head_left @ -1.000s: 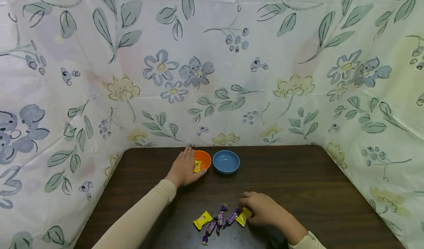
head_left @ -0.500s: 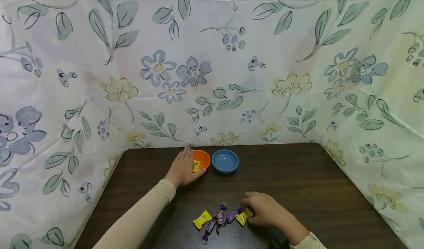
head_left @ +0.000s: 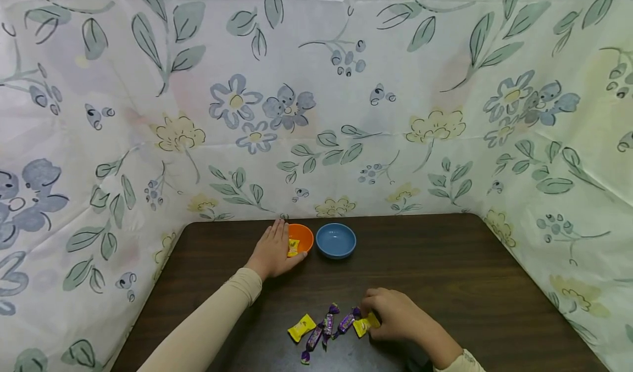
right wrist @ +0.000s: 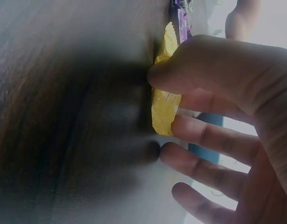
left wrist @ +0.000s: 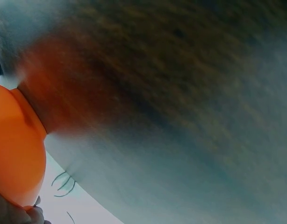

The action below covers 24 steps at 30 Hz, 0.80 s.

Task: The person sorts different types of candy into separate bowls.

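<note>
At the table's far side, the left hand (head_left: 273,251) lies with straight fingers against the left side of an orange bowl (head_left: 305,237), thumb along its near rim; a yellow-wrapped candy (head_left: 294,246) is inside. Nearer the front, the right hand (head_left: 395,314) pinches another yellow candy (head_left: 363,325) at the table surface. The right wrist view shows the thumb over that yellow wrapper (right wrist: 164,109) with fingers behind it. Left of it lie purple-wrapped candies (head_left: 328,326) and one more yellow candy (head_left: 301,328).
A blue bowl (head_left: 336,241) stands just right of the orange one. Floral cloth (head_left: 336,114) hangs behind and at both sides of the dark wooden table (head_left: 445,262).
Under the right fingers, the yellow candy has shifted and turned slightly to the right. The left hand holds its place at the orange bowl. The head view has moved slightly.
</note>
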Each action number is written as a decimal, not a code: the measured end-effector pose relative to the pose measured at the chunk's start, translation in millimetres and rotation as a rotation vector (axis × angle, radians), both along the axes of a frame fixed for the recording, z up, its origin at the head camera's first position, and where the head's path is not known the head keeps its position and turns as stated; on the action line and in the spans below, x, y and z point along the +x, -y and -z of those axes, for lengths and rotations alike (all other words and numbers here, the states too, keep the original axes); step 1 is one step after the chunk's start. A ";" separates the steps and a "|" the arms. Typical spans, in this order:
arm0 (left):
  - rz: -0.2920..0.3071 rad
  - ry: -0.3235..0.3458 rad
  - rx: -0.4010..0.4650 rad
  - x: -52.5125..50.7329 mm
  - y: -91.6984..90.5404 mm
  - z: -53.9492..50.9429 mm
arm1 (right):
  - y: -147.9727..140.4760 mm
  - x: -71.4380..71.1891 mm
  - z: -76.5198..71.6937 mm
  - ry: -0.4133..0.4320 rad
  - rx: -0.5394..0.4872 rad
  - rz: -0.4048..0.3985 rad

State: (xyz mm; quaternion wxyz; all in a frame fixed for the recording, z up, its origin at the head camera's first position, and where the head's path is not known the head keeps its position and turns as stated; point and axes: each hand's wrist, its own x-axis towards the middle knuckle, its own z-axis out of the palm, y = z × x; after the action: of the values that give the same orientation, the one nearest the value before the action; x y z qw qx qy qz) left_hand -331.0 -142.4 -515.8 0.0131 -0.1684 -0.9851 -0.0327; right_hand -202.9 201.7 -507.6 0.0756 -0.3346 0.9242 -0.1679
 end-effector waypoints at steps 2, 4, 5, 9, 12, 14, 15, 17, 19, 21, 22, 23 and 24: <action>-0.001 0.001 -0.002 0.0 -0.3 -0.5 | 0.3 0.5 -0.5 0.002 0.001 -0.003; -0.002 0.002 -0.004 0.3 -0.6 -1.0 | 0.6 0.9 -1.0 0.003 -0.002 -0.008; -0.001 0.002 -0.004 0.2 -0.7 -1.0 | 0.6 1.1 -1.1 0.004 -0.004 -0.012; 0.000 0.003 -0.008 0.3 -0.6 -1.2 | 0.3 2.5 -1.9 0.024 -0.023 -0.025; -0.001 0.002 -0.014 0.5 -0.1 -1.3 | -0.1 3.5 -2.2 0.039 -0.033 -0.033; 0.000 0.002 -0.014 0.5 0.4 -1.3 | -0.6 4.0 -3.0 0.040 -0.039 -0.034; 0.000 0.002 -0.013 0.7 0.6 -1.3 | -0.7 4.1 -3.3 0.039 -0.042 -0.032; 0.002 0.004 -0.011 1.0 0.8 -1.7 | -1.4 4.1 -4.1 0.038 -0.046 -0.029; 0.002 0.006 -0.013 1.2 0.8 -2.2 | -2.1 3.8 -4.9 0.036 -0.052 -0.022; 0.002 0.008 -0.015 1.8 0.4 -3.2 | -2.6 3.2 -5.4 0.041 -0.058 -0.015; 0.003 0.008 -0.014 1.9 0.2 -3.3 | -2.7 2.8 -5.7 0.044 -0.062 -0.014; 0.003 0.007 -0.012 2.0 0.0 -3.4 | -2.8 2.5 -6.1 0.049 -0.067 -0.011; 0.004 0.007 -0.011 2.0 -0.2 -3.4 | -2.8 2.2 -6.4 0.054 -0.074 -0.009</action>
State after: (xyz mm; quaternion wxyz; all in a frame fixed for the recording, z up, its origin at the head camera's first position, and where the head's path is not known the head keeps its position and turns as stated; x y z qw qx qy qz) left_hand -329.1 -142.2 -512.4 0.0086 -0.1703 -0.9850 -0.0278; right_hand -200.7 204.6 -501.2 0.0886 -0.3367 0.9135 -0.2104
